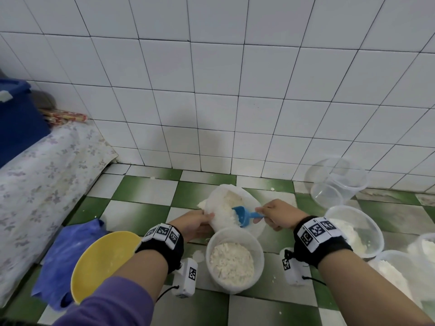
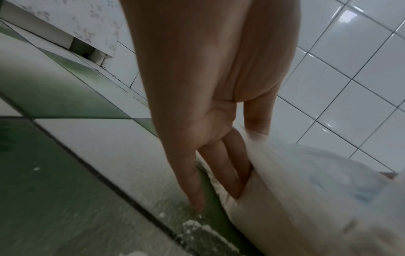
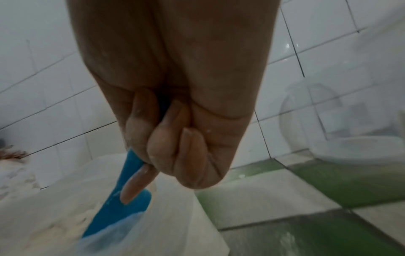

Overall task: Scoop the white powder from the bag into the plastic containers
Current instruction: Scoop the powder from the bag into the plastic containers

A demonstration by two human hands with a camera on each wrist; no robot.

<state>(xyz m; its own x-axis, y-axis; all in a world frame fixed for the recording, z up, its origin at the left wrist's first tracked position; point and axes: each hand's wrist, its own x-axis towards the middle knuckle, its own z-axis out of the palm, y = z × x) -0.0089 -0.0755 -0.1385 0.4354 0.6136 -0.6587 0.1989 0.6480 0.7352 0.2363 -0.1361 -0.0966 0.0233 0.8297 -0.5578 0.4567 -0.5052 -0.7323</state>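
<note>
Scooping: blue scoop (image 1: pixel 243 216) inside unlabelled bag (image 1: pixel 221 203)

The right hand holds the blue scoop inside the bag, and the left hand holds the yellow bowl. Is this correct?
Not quite. In the head view the left hand grips the edge of the bag, not the yellow bowl, which lies untouched under the forearm. The right hand does hold the blue scoop inside the bag.
</note>
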